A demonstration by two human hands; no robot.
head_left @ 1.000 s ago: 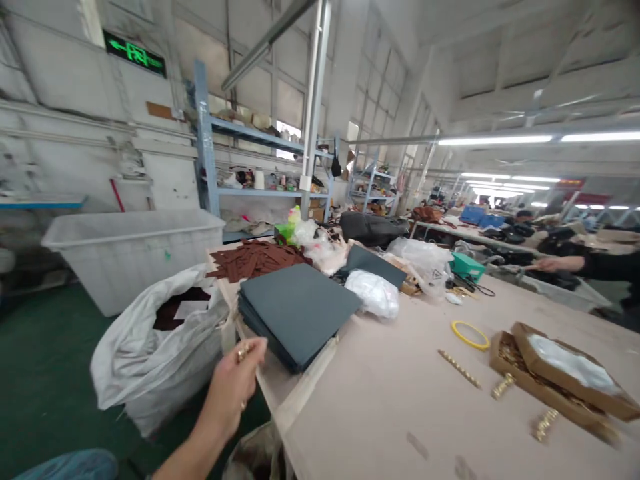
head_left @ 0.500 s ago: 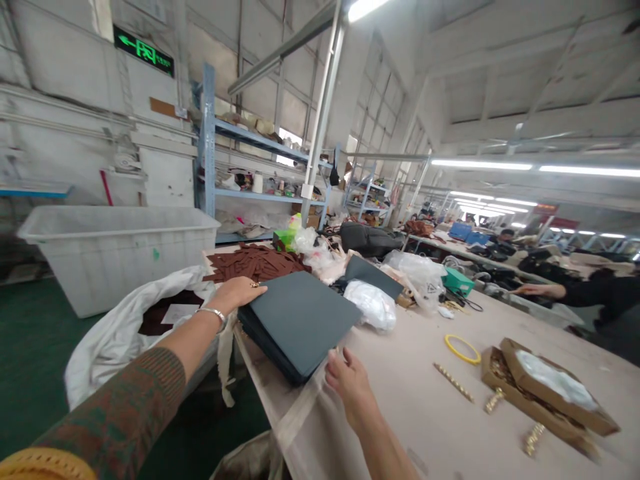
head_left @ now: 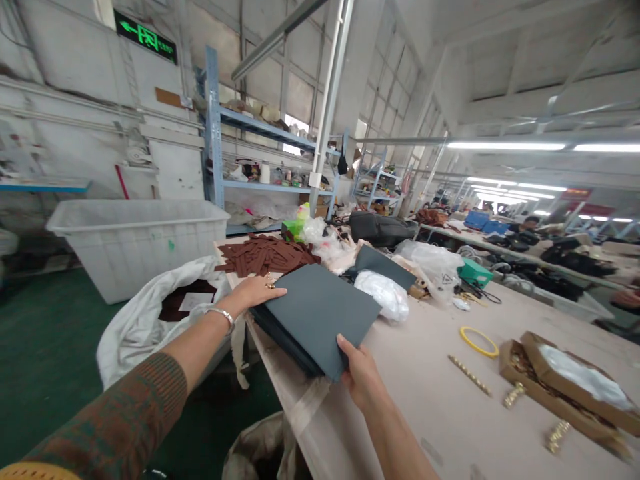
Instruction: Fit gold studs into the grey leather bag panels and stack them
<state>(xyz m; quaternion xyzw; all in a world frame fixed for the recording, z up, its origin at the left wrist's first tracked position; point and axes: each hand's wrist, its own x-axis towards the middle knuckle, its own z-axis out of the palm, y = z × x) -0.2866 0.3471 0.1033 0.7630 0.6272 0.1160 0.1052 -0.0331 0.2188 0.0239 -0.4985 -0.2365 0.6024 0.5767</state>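
A stack of thin dark grey sheets (head_left: 320, 313) lies on the near left edge of the table. My left hand (head_left: 255, 295) has its thumb on top of the stack's left corner, and its fingers go out of sight beneath. At the near right corner, my right hand (head_left: 363, 373) pinches the top sheet, thumb above and fingers under it. That top sheet sits slightly askew over the darker sheets below. A white plastic-wrapped bundle (head_left: 384, 295) is just past the stack's right corner, and another dark grey piece (head_left: 385, 268) lies behind it.
Brown strips (head_left: 267, 255) are heaped at the table's far left. A white sack (head_left: 135, 333) and a white bin (head_left: 140, 227) stand on the left. On the right are a yellow ring (head_left: 479, 341), gold-coloured pieces (head_left: 470, 375) and an open cardboard box (head_left: 560, 383). A person's hand shows far right.
My right hand has gone from beside the stack to gripping the top sheet's near corner, which has shifted off the sheets below. My left hand stays at the left corner. The view has turned slightly left.
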